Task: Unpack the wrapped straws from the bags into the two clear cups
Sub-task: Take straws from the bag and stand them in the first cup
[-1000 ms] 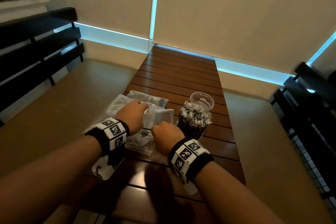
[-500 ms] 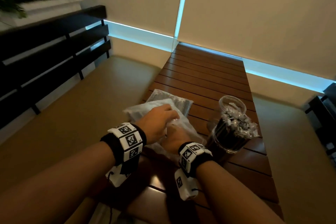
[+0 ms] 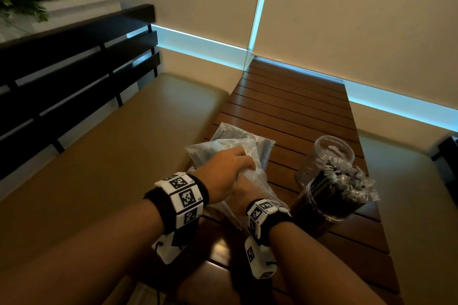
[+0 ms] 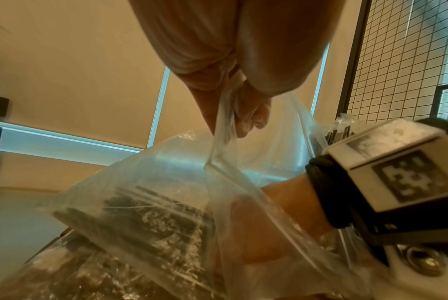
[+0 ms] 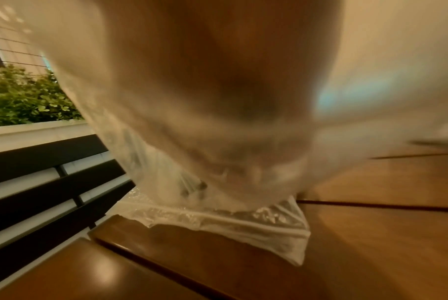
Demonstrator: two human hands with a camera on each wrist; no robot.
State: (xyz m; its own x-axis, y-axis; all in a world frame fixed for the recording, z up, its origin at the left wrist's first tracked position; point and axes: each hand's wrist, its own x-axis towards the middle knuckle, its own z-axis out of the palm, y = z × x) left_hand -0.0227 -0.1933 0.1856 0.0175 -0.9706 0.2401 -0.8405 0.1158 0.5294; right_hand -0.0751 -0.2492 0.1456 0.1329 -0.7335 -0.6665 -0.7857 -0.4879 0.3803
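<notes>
Both hands work at a clear bag of straws on the slatted table

Left hand [image 3: 226,173] pinches the bag [image 4: 166,182] mouth film; right hand [image 3: 244,190] is pushed inside it, grip unclear. Two cups [image 3: 332,195] stand to the right, the nearer packed with wrapped straws [image 3: 347,178]

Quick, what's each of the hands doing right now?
Left hand: pinches the plastic bag's edge.
Right hand: reaches inside that bag; whether it grips straws cannot be told.
</notes>
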